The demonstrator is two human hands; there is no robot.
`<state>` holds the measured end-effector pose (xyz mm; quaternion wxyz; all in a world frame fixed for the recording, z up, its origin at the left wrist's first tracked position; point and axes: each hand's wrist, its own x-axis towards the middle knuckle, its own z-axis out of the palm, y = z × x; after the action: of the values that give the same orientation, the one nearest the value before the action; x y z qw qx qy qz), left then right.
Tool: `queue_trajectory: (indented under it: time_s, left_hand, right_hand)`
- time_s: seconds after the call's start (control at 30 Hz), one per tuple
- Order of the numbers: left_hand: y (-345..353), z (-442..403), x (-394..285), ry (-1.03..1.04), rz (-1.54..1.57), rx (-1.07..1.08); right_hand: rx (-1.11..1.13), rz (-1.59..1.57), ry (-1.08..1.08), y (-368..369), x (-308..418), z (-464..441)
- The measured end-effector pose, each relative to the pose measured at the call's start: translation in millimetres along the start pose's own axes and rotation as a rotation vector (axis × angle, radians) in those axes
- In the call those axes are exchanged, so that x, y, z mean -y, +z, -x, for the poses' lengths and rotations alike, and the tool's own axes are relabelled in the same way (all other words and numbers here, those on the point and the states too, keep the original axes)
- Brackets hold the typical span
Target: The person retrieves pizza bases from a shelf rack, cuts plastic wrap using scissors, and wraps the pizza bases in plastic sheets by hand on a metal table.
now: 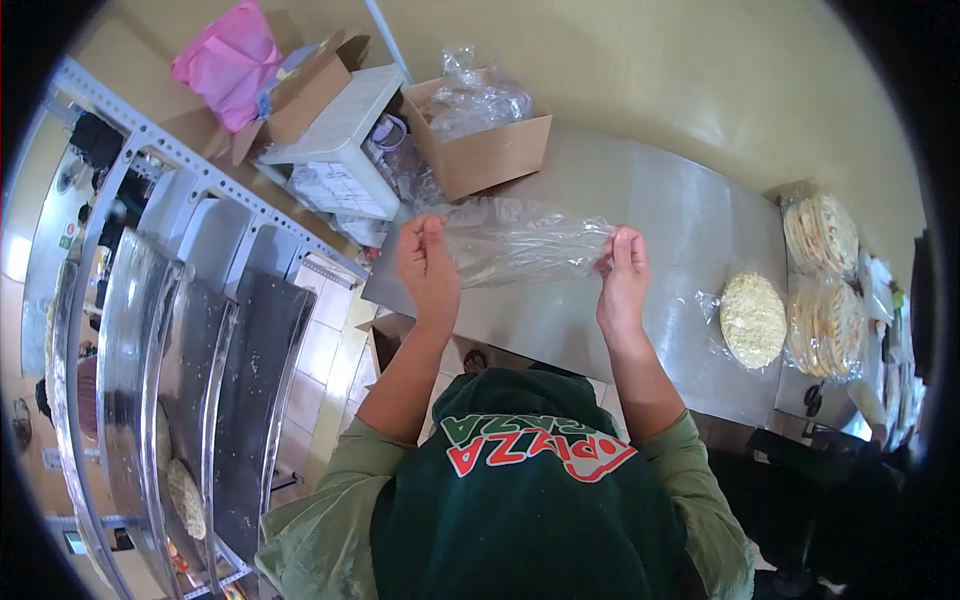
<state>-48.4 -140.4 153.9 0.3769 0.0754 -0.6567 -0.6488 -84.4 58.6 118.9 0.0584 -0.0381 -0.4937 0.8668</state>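
A clear plastic bag (525, 245) is stretched sideways between my two hands, above the metal table. My left hand (428, 262) pinches its left end. At the opposite end, the fingers of my right hand (624, 268) are closed on the plastic. To the right on the table lies a round pizza base (753, 319) topped with pale shreds, with some clear film at its left edge. Beyond it are two bagged stacks of pizzas, an upper stack (820, 234) and a lower stack (825, 328).
A cardboard box (490, 158) full of clear bags sits at the table's back left. Beside it is a white plastic stand (345, 140) bearing another open box (305, 98). Metal rack shelves (250, 370) rise on the left. Scissors (814, 399) lie at the right.
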Motion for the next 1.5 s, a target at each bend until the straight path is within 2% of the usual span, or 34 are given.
queue_trajectory:
  time_s: [0.1,0.2,0.33,0.4,0.5,0.57,0.63,0.7,0.73,0.83,0.87,0.93,1.03,1.13,1.23,1.33,1.43,1.5]
  left_hand:
    - [-18.7,-7.7,14.4,0.007,-0.099,-0.038]
    - [-32.8,-12.0,-6.5,0.014,-0.149,0.044]
    - [-51.6,-3.3,-2.4,0.039,-0.279,0.285]
    - [-58.9,-5.7,-2.2,0.002,-0.349,0.360]
    - [-73.5,-23.1,1.9,0.351,-0.427,0.263]
    - [-88.8,-26.0,2.0,0.189,-0.523,0.210]
    - [-113.9,-34.2,3.2,0.057,-0.582,0.135]
    - [-143.6,-57.3,6.2,-0.028,-0.584,0.031]
    - [-148.2,-59.6,5.1,0.095,-0.623,0.035]
    - [-150.9,-53.0,4.1,0.519,-0.711,0.057]
    - [-145.3,-43.3,6.0,0.579,-0.666,0.153]
    - [-134.9,-14.2,15.4,0.691,-0.692,0.389]
    - [-115.3,15.9,21.3,0.801,-0.688,0.787]
    - [-102.3,20.7,24.1,0.609,-0.473,0.865]
    - [-97.9,5.9,42.1,-0.250,-0.241,0.594]
    - [-73.1,-21.8,63.5,-0.289,-0.173,0.633]
    - [-61.7,-26.9,65.6,-0.684,0.134,0.719]
    - [-57.8,-33.2,45.5,-1.087,0.352,0.584]
  right_hand:
    - [-0.083,-0.154,0.071,-14.2,-6.7,-11.3]
    - [0.002,-0.098,0.145,-34.7,6.7,-25.2]
    - [0.615,0.517,-0.261,18.5,25.7,-13.5]
    - [0.979,0.673,-0.344,50.6,29.2,-1.7]
    - [1.006,0.468,0.387,52.5,10.1,-17.9]
    - [0.988,0.569,0.343,42.6,1.8,-32.5]
    - [0.683,0.813,0.112,24.9,-1.9,-46.1]
    - [0.482,0.831,0.098,13.5,-1.0,-49.5]
    - [0.381,0.841,0.091,12.7,-1.4,-46.1]
    - [0.840,0.598,0.568,54.7,-12.0,5.8]
    - [0.959,0.457,0.718,74.9,-18.4,23.8]
    - [0.790,0.223,0.759,92.5,-50.3,39.3]
    - [0.483,0.151,0.671,103.6,-71.3,36.0]
    - [0.467,0.278,0.577,96.7,-69.7,31.8]
    - [0.438,0.177,0.549,92.0,-57.3,39.9]
    - [0.464,0.225,0.414,98.8,-57.7,56.3]
    - [0.339,0.449,0.234,84.6,-63.4,50.9]
    - [0.233,0.675,0.034,56.1,-70.7,44.7]
